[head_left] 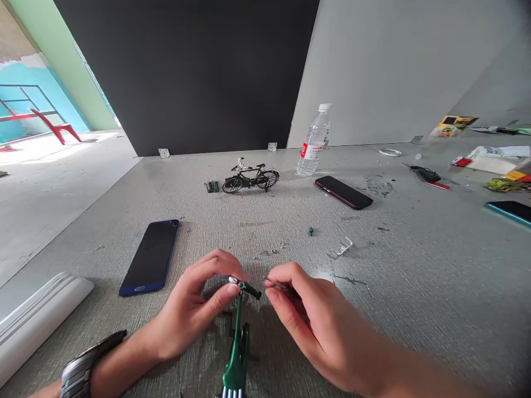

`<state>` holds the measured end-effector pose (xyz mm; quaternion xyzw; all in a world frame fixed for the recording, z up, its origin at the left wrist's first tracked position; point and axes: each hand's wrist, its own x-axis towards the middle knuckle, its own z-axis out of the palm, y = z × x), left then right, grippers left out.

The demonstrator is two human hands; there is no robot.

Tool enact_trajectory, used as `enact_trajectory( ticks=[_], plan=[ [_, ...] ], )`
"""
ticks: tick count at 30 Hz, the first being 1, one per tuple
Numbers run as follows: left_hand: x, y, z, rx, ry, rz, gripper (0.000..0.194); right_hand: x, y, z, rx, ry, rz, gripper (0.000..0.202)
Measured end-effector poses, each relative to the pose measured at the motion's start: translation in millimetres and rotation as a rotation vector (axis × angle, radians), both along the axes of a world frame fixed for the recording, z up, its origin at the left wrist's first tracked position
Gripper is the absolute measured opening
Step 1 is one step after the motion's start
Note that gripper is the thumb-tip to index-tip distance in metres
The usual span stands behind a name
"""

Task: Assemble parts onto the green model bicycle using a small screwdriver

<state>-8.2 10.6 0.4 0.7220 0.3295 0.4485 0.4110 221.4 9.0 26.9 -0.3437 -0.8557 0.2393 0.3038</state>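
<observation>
Green and part-built, the toy bicycle [235, 369] is pinched in your left hand [182, 315], your right hand [321, 323] grips an unclear tiny piece [269, 283], and a silver part [344, 248] lies unattached.

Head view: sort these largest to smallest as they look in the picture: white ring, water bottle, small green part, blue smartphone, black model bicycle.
1. Blue smartphone
2. Water bottle and black model bicycle: too close to rank; bottle taller, bicycle wider
3. White ring
4. Small green part
</observation>
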Motion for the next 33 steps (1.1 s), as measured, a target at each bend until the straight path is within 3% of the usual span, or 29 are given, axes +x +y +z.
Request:
enact_trajectory(
  ticks=[11,27,33],
  plan=[
    [0,-1,1.9,-0.001,0.017,-0.009,0.015,1,-2,-1.1,0.074,-0.109,0.061,0.015],
    [2,1,1.7,-0.005,0.006,-0.003,0.016,-2,-1,-1.8,-0.005,-0.093,0.022,0.015],
    [1,1,2.3,0.005,-0.007,0.000,0.015,-2,-9,-1.9,-0.061,-0.042,-0.055,0.006]
  ],
)
